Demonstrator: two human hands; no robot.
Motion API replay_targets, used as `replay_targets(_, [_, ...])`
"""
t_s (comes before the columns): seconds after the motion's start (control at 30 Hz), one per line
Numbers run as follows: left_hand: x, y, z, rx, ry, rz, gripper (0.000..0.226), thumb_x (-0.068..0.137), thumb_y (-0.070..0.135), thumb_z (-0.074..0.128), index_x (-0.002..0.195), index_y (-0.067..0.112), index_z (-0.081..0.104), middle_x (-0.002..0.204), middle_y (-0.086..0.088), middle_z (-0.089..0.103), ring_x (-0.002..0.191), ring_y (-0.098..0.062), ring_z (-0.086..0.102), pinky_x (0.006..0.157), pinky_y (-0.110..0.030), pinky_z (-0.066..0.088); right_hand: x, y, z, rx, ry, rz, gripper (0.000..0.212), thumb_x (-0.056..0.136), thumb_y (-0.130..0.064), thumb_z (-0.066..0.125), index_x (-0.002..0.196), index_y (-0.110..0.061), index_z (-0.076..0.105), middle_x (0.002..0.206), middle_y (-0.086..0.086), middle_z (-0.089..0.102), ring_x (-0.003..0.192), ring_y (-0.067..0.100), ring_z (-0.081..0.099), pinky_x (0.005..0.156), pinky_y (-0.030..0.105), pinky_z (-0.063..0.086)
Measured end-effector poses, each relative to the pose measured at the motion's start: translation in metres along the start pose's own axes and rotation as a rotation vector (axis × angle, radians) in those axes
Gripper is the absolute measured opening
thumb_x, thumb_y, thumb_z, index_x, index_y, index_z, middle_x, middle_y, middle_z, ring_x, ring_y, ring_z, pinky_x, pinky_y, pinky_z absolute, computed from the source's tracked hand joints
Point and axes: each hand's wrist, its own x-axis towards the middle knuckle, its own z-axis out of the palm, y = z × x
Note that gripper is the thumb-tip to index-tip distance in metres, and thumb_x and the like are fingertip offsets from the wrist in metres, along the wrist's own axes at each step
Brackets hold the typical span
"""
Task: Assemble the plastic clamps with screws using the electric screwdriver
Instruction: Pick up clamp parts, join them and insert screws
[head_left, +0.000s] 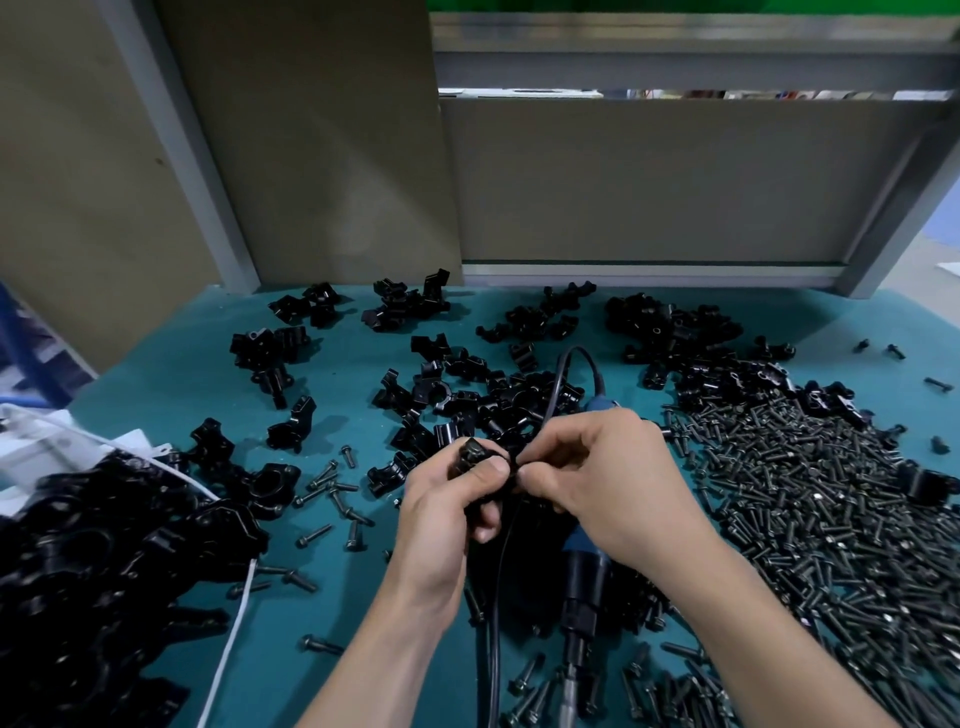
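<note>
A worker's bare forearms reach in over a teal bench mat (156, 395). Between them, nearest the camera, lies the electric screwdriver (587, 571). Its metal tip points back toward the worker and its blue body runs under the right wrist. Whether that hand also grips the tool cannot be told. A black cable (493, 597) runs up beside the screwdriver and loops beyond the hands.

At centre, the left hand (447, 514) curls round a black plastic clamp (470, 457), thumb pressed on top, holding it above the mat. The right hand (597, 483) meets it, thumb and forefinger pinched together on a small black piece (513, 468) at the clamp's edge. It is too small to tell if this is a screw.

To the right spreads a deep pile of black screws (810, 519). To the left, a few loose screws (332, 493) lie scattered. A clear bag of clamps (78, 545) sits at the bench edge, with a white cord (228, 623) trailing along it.

Just beyond the hands, a heap of clamp parts (493, 400) covers the middle of the mat. Smaller clusters (405, 306) lie farther back. Behind them stand brown backing boards (311, 156) and a grey metal frame (675, 67).
</note>
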Motion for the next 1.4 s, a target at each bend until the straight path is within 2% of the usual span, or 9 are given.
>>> replay_targets(0.17, [-0.002, -0.004, 0.000, 0.108, -0.004, 0.079, 0.007, 0.080, 0.021, 0.070, 0.081, 0.015, 0.068, 0.069, 0.001, 0.053, 0.057, -0.010, 0.043, 0.048, -0.020, 0.034, -0.001, 0.002, 0.005, -0.094, 0.018, -0.003, 0.021, 0.089, -0.023, 0.079, 0.070, -0.028, 0.071, 0.064, -0.003, 0.068, 0.045, 0.004, 0.051, 0.053, 0.034, 0.053])
replay_targets(0.3, [-0.002, -0.004, -0.001, 0.147, -0.015, 0.135, 0.013, 0.082, 0.024, 0.072, 0.085, 0.012, 0.068, 0.070, 0.001, 0.056, 0.059, -0.011, 0.044, 0.051, -0.020, 0.036, 0.002, 0.004, 0.005, -0.200, 0.023, -0.016, 0.033, 0.092, -0.041, 0.074, 0.065, -0.025, 0.063, 0.056, -0.002, 0.061, 0.045, 0.010, 0.048, 0.043, 0.025, 0.042])
replay_targets(0.47, [-0.001, -0.004, -0.001, 0.151, -0.045, 0.154, 0.013, 0.085, 0.027, 0.074, 0.092, 0.016, 0.071, 0.071, 0.004, 0.059, 0.060, -0.010, 0.047, 0.052, -0.021, 0.039, 0.001, 0.010, 0.006, -0.113, -0.007, -0.022, 0.045, 0.098, -0.046, 0.064, 0.064, -0.016, 0.058, 0.046, -0.006, 0.043, 0.041, 0.007, 0.037, 0.042, 0.023, 0.032])
replay_targets(0.6, [0.000, -0.003, 0.001, 0.127, -0.086, 0.210, 0.013, 0.087, 0.018, 0.074, 0.095, 0.009, 0.070, 0.070, 0.006, 0.064, 0.058, -0.006, 0.053, 0.052, -0.018, 0.042, 0.001, 0.010, 0.005, -0.092, -0.049, -0.021, 0.052, 0.102, -0.052, 0.053, 0.067, -0.014, 0.061, 0.052, 0.008, 0.053, 0.044, 0.009, 0.043, 0.045, 0.031, 0.038])
replay_targets(0.7, [0.001, -0.003, 0.000, 0.088, -0.078, 0.228, 0.017, 0.085, 0.012, 0.074, 0.094, -0.001, 0.066, 0.068, 0.005, 0.062, 0.058, -0.005, 0.056, 0.052, -0.015, 0.044, -0.001, 0.009, -0.002, -0.120, -0.112, -0.043, 0.045, 0.105, -0.043, 0.051, 0.073, -0.015, 0.064, 0.057, 0.007, 0.059, 0.045, 0.007, 0.048, 0.048, 0.031, 0.043])
replay_targets(0.87, [0.001, -0.003, 0.001, 0.064, -0.079, 0.199, 0.011, 0.087, 0.005, 0.077, 0.090, 0.002, 0.066, 0.067, 0.003, 0.062, 0.057, -0.005, 0.055, 0.051, -0.016, 0.044, 0.002, 0.006, -0.007, -0.073, -0.067, -0.019, 0.017, 0.092, -0.021, 0.072, 0.077, -0.028, 0.070, 0.060, -0.005, 0.071, 0.048, 0.004, 0.062, 0.052, 0.018, 0.051])
replay_targets(1.0, [0.001, -0.003, 0.002, 0.064, -0.072, 0.183, 0.009, 0.082, 0.014, 0.077, 0.085, 0.011, 0.069, 0.068, 0.000, 0.060, 0.056, -0.008, 0.051, 0.049, -0.018, 0.041, -0.001, 0.004, -0.001, -0.008, 0.008, -0.004, 0.020, 0.084, -0.013, 0.080, 0.072, -0.029, 0.075, 0.064, -0.006, 0.072, 0.055, 0.014, 0.066, 0.059, 0.032, 0.060])
replay_targets(1.17, [0.002, -0.003, 0.002, 0.037, -0.070, 0.176, 0.012, 0.088, 0.000, 0.076, 0.089, 0.010, 0.070, 0.069, 0.001, 0.062, 0.057, -0.007, 0.054, 0.050, -0.017, 0.043, -0.003, 0.000, -0.003, 0.007, 0.118, -0.014, 0.023, 0.078, -0.016, 0.087, 0.070, -0.035, 0.078, 0.065, -0.017, 0.071, 0.059, -0.001, 0.063, 0.056, 0.012, 0.048])
replay_targets(1.4, [0.002, -0.007, 0.003, 0.066, -0.045, 0.132, 0.013, 0.087, 0.002, 0.078, 0.093, 0.012, 0.072, 0.068, 0.004, 0.062, 0.057, -0.006, 0.054, 0.051, -0.018, 0.044, -0.001, 0.000, -0.009, 0.040, 0.115, 0.042, 0.023, 0.081, -0.012, 0.084, 0.077, -0.035, 0.081, 0.071, -0.018, 0.075, 0.068, 0.002, 0.070, 0.063, 0.014, 0.054])
